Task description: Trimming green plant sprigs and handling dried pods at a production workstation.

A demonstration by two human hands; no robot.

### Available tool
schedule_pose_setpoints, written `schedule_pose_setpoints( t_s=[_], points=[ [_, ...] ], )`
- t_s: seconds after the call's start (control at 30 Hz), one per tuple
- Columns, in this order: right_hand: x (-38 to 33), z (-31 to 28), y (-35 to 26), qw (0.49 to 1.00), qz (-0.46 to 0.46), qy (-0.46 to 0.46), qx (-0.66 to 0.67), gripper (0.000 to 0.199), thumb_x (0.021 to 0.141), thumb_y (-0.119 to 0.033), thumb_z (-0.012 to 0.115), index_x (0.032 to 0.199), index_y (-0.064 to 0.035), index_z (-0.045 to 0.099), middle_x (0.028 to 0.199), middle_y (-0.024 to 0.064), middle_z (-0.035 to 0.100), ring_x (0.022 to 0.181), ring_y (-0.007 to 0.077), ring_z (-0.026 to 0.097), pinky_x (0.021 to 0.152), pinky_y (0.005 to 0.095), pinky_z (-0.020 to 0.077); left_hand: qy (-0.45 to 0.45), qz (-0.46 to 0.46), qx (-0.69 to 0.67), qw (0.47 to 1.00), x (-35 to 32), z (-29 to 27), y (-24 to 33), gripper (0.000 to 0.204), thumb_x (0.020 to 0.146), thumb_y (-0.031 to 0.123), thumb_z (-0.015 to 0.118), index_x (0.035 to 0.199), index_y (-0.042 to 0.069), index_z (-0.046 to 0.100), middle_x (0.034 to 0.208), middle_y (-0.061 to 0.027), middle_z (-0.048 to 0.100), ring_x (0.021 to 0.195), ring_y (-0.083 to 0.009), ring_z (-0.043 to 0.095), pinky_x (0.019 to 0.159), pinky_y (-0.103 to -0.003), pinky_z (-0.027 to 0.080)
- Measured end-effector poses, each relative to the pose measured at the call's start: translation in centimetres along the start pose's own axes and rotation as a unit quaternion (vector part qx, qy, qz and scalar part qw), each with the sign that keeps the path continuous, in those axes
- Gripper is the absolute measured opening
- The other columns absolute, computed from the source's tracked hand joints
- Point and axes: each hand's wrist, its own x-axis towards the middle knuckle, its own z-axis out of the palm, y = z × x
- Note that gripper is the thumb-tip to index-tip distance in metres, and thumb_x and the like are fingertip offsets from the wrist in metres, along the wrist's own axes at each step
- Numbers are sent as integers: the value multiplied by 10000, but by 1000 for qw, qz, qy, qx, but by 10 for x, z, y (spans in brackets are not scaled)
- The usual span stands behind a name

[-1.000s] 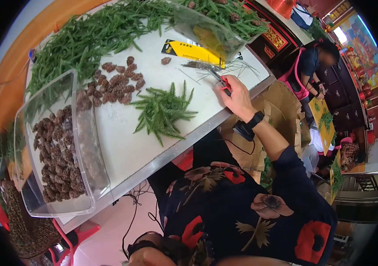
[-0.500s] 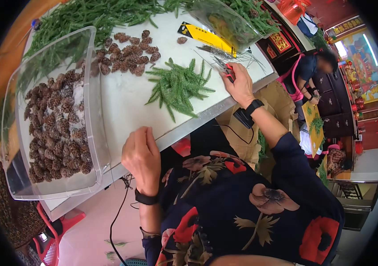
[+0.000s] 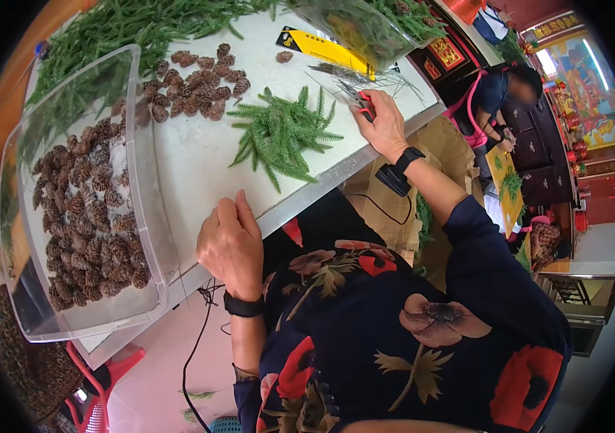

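My left hand rests at the table's near edge with its back up and fingers curled under; whatever it may hold is hidden. At the right of the table, my right hand grips red-and-black-handled pliers, their metal jaws pointing to the far left. Between the hands lies a bunch of green artificial pine sprigs. Beyond the pliers is a spread of thin dark wires beside a yellow and black package card. Loose brown pine cones are heaped on the white table.
A clear plastic bin of pine cones stands at the left. Green sprigs cover the far edge, with a clear bag beside them. Cardboard lies beside the table. Another person works farther right; red chair at lower left.
The view has shifted slightly, so the table items sit a little to the left. My right hand keeps the pliers near the wires. My left hand stays by the edge, still curled.
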Motion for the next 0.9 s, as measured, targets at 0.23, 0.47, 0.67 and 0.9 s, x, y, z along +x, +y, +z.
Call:
schedule_pose_setpoints(
  t_s=[0.23, 0.47, 0.67, 0.9],
  points=[
    [-2, 2, 4, 1000, 14, 4, 4, 351, 777, -278, 720, 1018, -64, 580, 876, 105, 579, 836, 307, 558, 730, 397, 456, -6, 2, 3, 1000, 1, 1, 3, 356, 888, 218, 632, 620, 98, 431, 546, -54, 463, 490, -256, 500, 453, -383, 382],
    [-2, -1, 1, 1000, 25, 8, 14, 382, 766, -321, 733, 1019, -78, 581, 881, 100, 580, 841, 308, 556, 728, 397, 455, -16, -7, 20, 1000, -2, 1, 4, 357, 879, 225, 645, 618, 97, 438, 543, -59, 469, 486, -267, 504, 444, -396, 377],
    [0, -2, 2, 1000, 23, -1, 14, 400, 768, -326, 736, 1028, -71, 571, 910, 105, 579, 855, 311, 552, 738, 388, 447, -12, -18, 26, 999, 1, 0, 6, 356, 874, 227, 651, 616, 94, 446, 548, -61, 484, 486, -275, 510, 438, -404, 370],
    [1, -7, -5, 999, 29, -29, -6, 456, 747, -370, 742, 1071, -96, 578, 963, 78, 564, 918, 278, 530, 770, 371, 401, -11, -36, 20, 999, 0, 2, 4, 360, 867, 207, 659, 605, 92, 438, 544, -65, 480, 480, -282, 495, 440, -405, 361]
  ],
)
